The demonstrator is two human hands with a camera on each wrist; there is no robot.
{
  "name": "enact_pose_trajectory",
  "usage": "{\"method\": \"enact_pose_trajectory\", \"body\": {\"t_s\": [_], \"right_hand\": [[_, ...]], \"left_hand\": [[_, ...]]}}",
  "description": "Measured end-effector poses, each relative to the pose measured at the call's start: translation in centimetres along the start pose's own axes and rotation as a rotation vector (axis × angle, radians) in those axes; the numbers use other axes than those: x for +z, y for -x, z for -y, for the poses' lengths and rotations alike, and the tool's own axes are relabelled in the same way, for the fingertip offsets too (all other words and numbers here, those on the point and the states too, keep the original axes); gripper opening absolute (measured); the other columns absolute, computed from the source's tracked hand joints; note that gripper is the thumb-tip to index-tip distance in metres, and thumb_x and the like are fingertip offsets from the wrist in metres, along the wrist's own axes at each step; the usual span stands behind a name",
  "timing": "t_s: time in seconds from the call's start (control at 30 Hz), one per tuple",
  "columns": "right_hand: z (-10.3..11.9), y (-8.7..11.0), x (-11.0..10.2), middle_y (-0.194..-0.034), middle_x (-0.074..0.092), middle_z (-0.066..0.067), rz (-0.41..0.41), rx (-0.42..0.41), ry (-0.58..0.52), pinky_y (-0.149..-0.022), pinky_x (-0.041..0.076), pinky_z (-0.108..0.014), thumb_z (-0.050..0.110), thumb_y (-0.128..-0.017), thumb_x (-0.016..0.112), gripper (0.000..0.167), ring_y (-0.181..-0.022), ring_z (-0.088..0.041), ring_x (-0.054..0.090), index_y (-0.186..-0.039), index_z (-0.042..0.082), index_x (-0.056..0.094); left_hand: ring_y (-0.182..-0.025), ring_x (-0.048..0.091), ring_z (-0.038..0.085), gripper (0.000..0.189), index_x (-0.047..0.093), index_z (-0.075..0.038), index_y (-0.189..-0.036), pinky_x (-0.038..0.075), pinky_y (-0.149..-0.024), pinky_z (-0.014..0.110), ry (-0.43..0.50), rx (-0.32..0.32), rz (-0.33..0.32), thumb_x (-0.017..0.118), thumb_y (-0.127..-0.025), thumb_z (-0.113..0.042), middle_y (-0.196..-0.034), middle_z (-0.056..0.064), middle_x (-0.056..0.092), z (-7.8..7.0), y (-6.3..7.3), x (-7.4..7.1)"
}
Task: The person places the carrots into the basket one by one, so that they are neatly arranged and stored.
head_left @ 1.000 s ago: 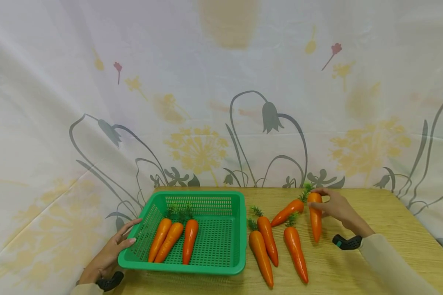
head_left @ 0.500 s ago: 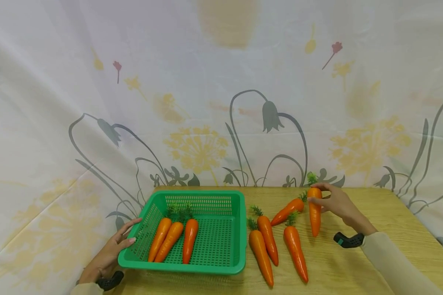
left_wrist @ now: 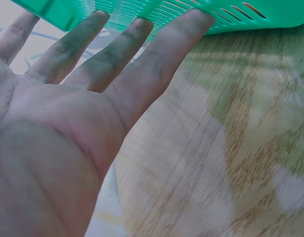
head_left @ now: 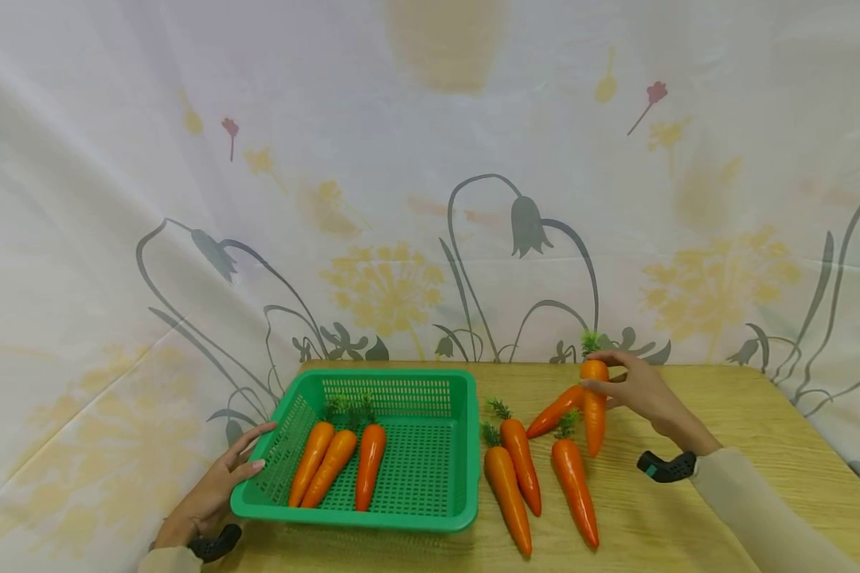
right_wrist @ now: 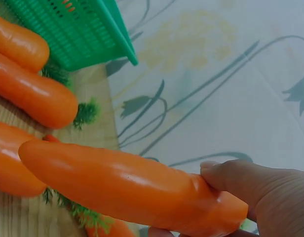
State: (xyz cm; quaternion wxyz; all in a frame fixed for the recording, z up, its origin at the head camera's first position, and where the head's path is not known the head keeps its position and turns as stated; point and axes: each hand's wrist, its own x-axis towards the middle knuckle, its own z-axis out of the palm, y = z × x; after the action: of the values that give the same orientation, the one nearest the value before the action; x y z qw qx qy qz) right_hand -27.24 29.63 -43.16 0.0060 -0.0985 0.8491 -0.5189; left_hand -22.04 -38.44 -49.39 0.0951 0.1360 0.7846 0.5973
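My right hand (head_left: 638,390) pinches an orange carrot (head_left: 595,410) near its thick top, green tuft up and tip hanging down. In the right wrist view, this carrot (right_wrist: 127,185) lies between thumb and fingers. Behind it, another carrot (head_left: 555,412) is partly hidden on the table. A green plastic basket (head_left: 358,519) stands to the left with three carrots inside, one being a redder carrot (head_left: 369,469). My left hand (head_left: 218,485) rests against the basket's left side; in the left wrist view its straight fingers (left_wrist: 157,64) reach the green wall.
Between basket and right hand, several carrots lie on the wooden table (head_left: 731,422), among them a slim carrot (head_left: 575,493) and a pair side by side, including one front carrot (head_left: 506,497). A flower-patterned cloth (head_left: 401,199) hangs behind the table.
My right hand has lifted the carrot slightly and carried it left, over the carrot lying at the back. The left hand and basket stay in place.
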Motion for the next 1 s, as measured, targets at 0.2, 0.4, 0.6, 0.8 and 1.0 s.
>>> {"method": "enact_pose_trajectory", "body": {"t_s": [0.2, 0.4, 0.6, 0.8, 1.0], "right_hand": [[1.3, -0.6, 1.2, -0.136, 0.053, -0.027, 0.023, -0.028, -0.017, -0.076, 0.064, -0.047, 0.029, -0.096, 0.076, 0.064, -0.099, -0.029, 0.068, -0.146, -0.001, 0.05], [2.3, -1.2, 2.5, -0.13, 0.059, -0.022, 0.038, -0.028, 0.014, -0.071, 0.063, -0.047, 0.035, -0.094, 0.078, 0.065, -0.093, -0.028, 0.068, -0.145, 0.004, 0.052], [3.5, -1.8, 3.8, -0.124, 0.062, -0.021, 0.087, -0.024, -0.023, -0.076, 0.063, -0.052, 0.034, -0.094, 0.078, 0.065, -0.093, -0.027, 0.069, -0.146, 0.006, 0.052], [4.5, -2.3, 5.4, -0.127, 0.061, -0.021, 0.116, -0.062, -0.04, -0.077, 0.062, -0.056, 0.032, -0.094, 0.078, 0.063, -0.091, -0.028, 0.068, -0.145, 0.005, 0.053], [5.5, -2.9, 6.9, -0.127, 0.059, -0.021, 0.15, -0.079, -0.076, -0.072, 0.064, -0.044, 0.028, -0.095, 0.078, 0.059, -0.093, -0.028, 0.069, -0.143, 0.004, 0.054]], "left_hand": [[-0.147, -0.011, 0.061, 0.058, 0.023, -0.012, -0.163, 0.026, -0.108, 0.081, 0.022, -0.004, 0.004, 0.045, -0.11, -0.012, -0.168, 0.025, -0.009, 0.0, 0.0, 0.1], [-0.148, -0.01, 0.061, 0.058, 0.024, -0.012, -0.163, 0.022, -0.106, 0.084, 0.017, -0.014, 0.003, 0.045, -0.11, -0.012, -0.168, 0.025, -0.008, -0.2, 0.2, 0.2], [-0.149, -0.01, 0.059, 0.058, 0.025, -0.013, -0.163, 0.014, -0.105, 0.087, -0.01, -0.018, -0.01, 0.047, -0.109, -0.013, -0.169, 0.024, -0.005, -0.3, 0.2, 0.1], [-0.149, -0.01, 0.059, 0.057, 0.026, -0.013, -0.163, 0.008, -0.104, 0.089, -0.032, -0.016, -0.01, 0.046, -0.11, -0.013, -0.169, 0.023, -0.003, -0.2, 0.2, 0.0], [-0.148, -0.005, 0.061, 0.057, 0.026, -0.012, -0.163, 0.017, -0.105, 0.087, -0.026, -0.003, -0.005, 0.046, -0.11, -0.013, -0.169, 0.025, -0.003, -0.3, 0.2, 0.1]]}}
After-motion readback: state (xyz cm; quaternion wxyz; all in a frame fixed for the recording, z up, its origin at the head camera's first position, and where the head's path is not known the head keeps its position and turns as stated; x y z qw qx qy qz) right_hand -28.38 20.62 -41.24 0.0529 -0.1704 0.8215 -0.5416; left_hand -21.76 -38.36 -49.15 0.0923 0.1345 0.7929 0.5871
